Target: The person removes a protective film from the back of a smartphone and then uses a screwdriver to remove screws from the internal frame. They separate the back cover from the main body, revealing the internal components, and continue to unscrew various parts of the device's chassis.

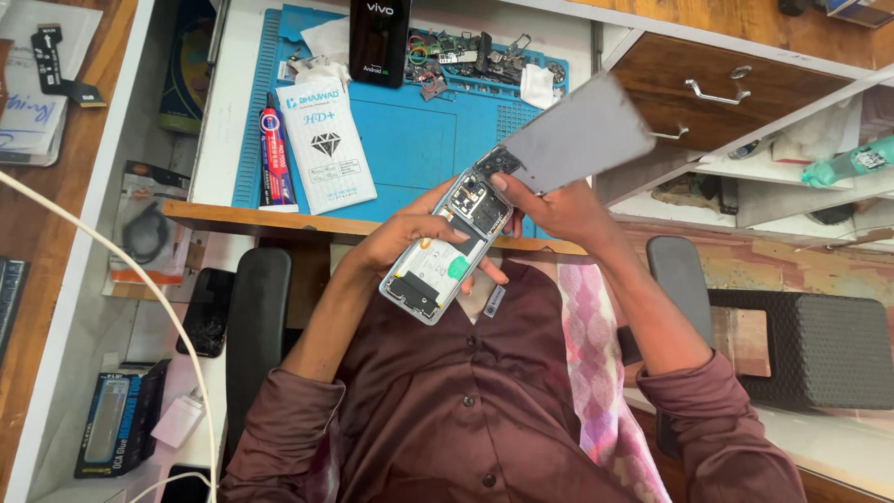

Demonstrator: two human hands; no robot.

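Back cover (pixel 575 130) already lifted off at the top, inside parts showing; bottom not fully apart yet; left hand (pixel 410 233) wrapped around open phone (pixel 447 251), right hand (pixel 549 205) pinching cover; phone above lap, near blue mat (pixel 419 140) on tabletop; long way slanting, camera end up-right.

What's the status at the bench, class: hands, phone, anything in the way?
Left hand cradles the opened phone. Right hand holds the grey back cover, lifted at an angle. Nothing between hands and phone.
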